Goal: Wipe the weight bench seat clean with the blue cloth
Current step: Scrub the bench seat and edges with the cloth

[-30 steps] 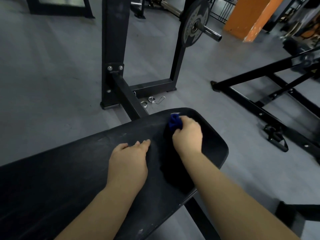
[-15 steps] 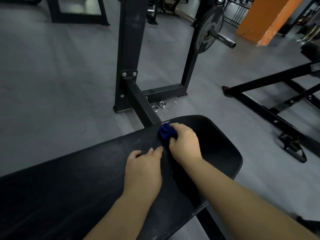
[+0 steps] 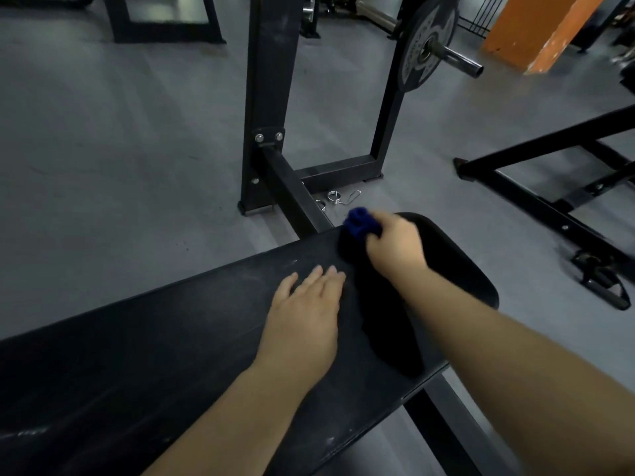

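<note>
The blue cloth (image 3: 360, 224) sits bunched at the far edge of the black bench seat (image 3: 171, 338), toward the seat's rounded right end. The right hand (image 3: 395, 247) grips it, fingers curled over the wad and pressing it onto the padding, though the hand is a little blurred. Just left of it and nearer, the left hand (image 3: 305, 321) lies flat on the seat, fingers straight and close together, holding nothing, its fingertips pointing at the far edge. The seat's surface shows pale scuffs and specks. Beyond the cloth, two spring collars (image 3: 338, 197) lie on the grey floor (image 3: 120, 149) at the foot of the black rack upright (image 3: 269, 80). Farther right, a weight plate (image 3: 426, 42) hangs on a bar end, and an orange pillar (image 3: 536, 32) stands at the far right.
</note>
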{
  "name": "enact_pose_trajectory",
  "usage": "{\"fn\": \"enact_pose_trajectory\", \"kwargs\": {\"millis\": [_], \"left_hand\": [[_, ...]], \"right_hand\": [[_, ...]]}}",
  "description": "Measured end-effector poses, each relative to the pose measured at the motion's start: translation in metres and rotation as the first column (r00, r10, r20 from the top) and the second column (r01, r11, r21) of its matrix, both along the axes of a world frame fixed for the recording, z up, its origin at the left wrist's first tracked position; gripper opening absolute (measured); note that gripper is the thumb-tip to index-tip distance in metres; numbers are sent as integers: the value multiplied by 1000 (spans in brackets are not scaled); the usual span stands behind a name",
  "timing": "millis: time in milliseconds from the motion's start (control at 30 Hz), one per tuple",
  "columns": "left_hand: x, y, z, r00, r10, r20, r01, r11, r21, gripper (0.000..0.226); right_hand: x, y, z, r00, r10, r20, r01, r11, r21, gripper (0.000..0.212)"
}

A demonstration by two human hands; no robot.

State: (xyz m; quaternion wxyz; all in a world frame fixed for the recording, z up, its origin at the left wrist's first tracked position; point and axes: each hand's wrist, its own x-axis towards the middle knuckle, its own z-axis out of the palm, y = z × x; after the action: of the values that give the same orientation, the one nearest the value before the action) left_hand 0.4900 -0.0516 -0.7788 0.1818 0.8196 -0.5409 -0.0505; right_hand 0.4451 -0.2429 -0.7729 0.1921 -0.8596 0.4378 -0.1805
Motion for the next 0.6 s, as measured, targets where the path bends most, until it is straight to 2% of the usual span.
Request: {"fn": "enact_pose_trajectory", "kwargs": {"millis": [67, 133, 167, 233, 300, 367, 467, 500, 600], "left_hand": [[14, 6, 3, 999, 39, 15, -39, 999, -26, 44], [31, 13, 7, 990, 144, -4, -144, 988, -56, 35], [37, 18, 8, 978, 206, -32, -208, 976, -59, 32], [43, 26, 8, 953, 295, -74, -299, 953, -48, 33], [41, 31, 6, 950, 304, -72, -308, 950, -45, 35], [39, 34, 3, 957, 283, -63, -286, 957, -46, 35], [42, 35, -2, 959, 282, -40, -284, 957, -52, 33], [43, 34, -2, 958, 285, -42, -287, 956, -54, 32], [42, 28, 1, 948, 309, -78, -312, 949, -35, 29]], "right_hand": [[4, -18, 0, 979, -206, 0, 205, 977, 55, 31], [17, -5, -3, 967, -254, 21, 253, 967, 29, 34], [23, 8, -6, 979, -201, 35, 200, 980, 16, 38], [25, 32, -10, 999, 12, 40, -11, 1000, -8, 44], [20, 32, -7, 985, 174, -12, -174, 984, -39, 44], [18, 9, -1, 985, 152, -84, -158, 985, -72, 40], [23, -15, 4, 992, -54, -114, 52, 998, -27, 37], [28, -11, 4, 989, -77, -125, 72, 996, -43, 39], [45, 13, 3, 982, 59, -177, -73, 995, -74, 43]]}}
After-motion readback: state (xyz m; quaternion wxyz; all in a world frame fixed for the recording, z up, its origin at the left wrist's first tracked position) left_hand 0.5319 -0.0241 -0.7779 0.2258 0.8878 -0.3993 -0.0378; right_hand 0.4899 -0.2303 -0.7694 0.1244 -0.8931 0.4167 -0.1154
